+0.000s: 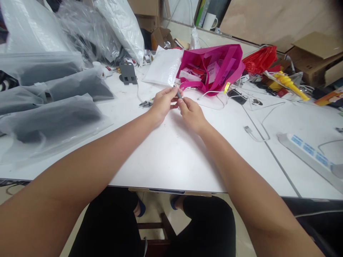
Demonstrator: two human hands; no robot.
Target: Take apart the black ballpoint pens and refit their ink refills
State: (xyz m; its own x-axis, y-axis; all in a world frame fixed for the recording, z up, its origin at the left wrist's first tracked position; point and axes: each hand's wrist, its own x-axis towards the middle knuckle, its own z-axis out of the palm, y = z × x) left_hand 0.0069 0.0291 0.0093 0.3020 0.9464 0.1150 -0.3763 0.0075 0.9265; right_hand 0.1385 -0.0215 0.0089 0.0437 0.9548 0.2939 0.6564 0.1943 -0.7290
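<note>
Over the middle of the white table [171, 157], both of my hands meet around a slim dark grey pen [179, 94]. The fingers of my left hand [164, 101] pinch its upper end. My right hand [192, 111] has its thumb and fingers closed on the lower end. Parts of the pen are hidden by the fingers. Just left of my left hand lie several dark pens [146, 104], partly covered by that hand. A white plastic mailer [164, 66] and a pink tote bag [211, 67] with small boxes in it stand behind my hands.
Frosted zip bags [61, 123] with dark contents cover the table's left side. A dark phone stand [128, 73] is at the back. To the right are a white cable [264, 134] and a power strip [308, 150]. Cardboard boxes [316, 53] stand at the back right.
</note>
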